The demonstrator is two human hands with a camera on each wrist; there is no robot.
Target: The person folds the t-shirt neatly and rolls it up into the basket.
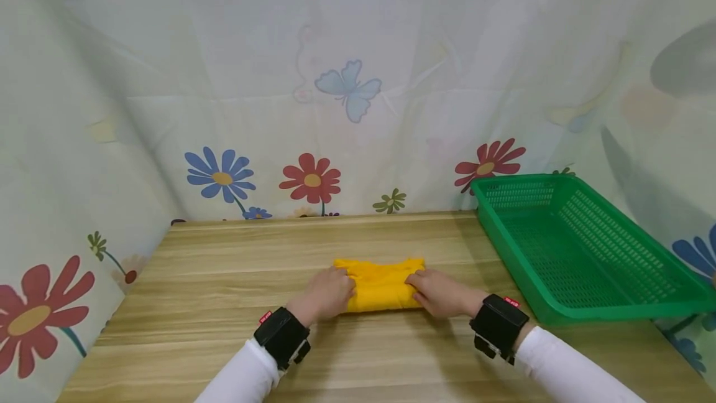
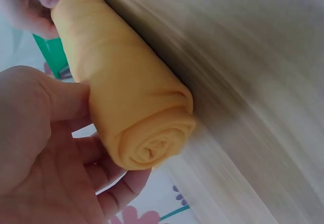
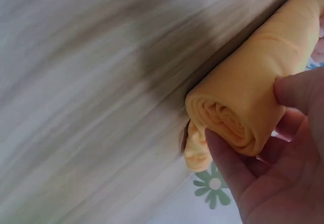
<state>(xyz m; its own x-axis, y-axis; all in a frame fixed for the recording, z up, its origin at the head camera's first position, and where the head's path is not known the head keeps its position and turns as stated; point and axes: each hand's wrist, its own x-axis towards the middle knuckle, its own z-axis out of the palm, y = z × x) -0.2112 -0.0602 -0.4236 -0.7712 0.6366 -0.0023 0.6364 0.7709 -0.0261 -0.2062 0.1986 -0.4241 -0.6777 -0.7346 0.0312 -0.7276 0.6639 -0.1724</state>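
A yellow cloth (image 1: 383, 294) lies rolled up on the wooden table, with a loose, bunched edge along its far side in the head view. My left hand (image 1: 330, 292) grips the roll's left end; in the left wrist view the thumb is on one side and the curled fingers reach round the spiral end (image 2: 154, 145). At the other end my right hand (image 1: 442, 293) holds the roll between thumb and fingers. The right wrist view shows that end's spiral (image 3: 223, 120) and a small loose fold (image 3: 197, 150) sticking out beyond it.
A green plastic basket (image 1: 506, 250) with mesh walls stands on the right of the table (image 1: 235, 266). Behind the table hangs a white curtain (image 1: 252, 79) printed with flowers and butterflies. Black straps (image 1: 283, 336) are worn on both wrists.
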